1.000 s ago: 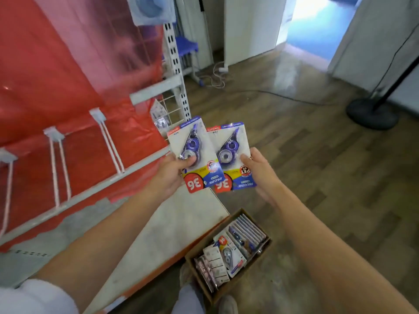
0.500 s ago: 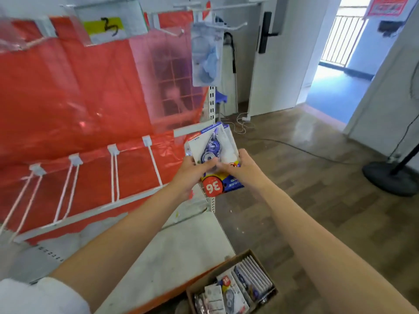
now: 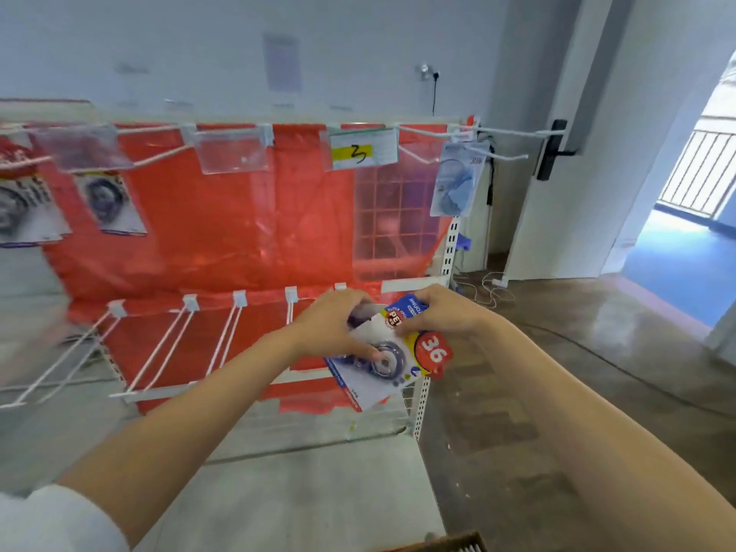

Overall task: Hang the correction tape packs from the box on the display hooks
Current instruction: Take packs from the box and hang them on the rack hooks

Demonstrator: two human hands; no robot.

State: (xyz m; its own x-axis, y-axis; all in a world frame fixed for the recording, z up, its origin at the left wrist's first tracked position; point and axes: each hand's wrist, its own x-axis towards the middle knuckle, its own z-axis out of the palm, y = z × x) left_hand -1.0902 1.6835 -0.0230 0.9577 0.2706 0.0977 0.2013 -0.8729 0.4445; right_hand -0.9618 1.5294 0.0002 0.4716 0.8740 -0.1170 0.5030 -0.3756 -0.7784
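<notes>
Holding correction tape packs stacked and tilted, both hands together in front of the lower row of white display hooks: left hand curled round the stack's left side, thumb on the blister; right hand pinching the top edge. Box corner at bottom edge.

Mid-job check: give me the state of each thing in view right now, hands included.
Left hand: grips the correction tape packs, thumb on the blister.
Right hand: grips the packs' top edge.
Correction tape packs: stacked, tilted, not yet hung.
Lower display hooks: bare.
Upper hooks: a blue pack hangs at right, blurred packs at left.
Box: only a corner shows.
</notes>
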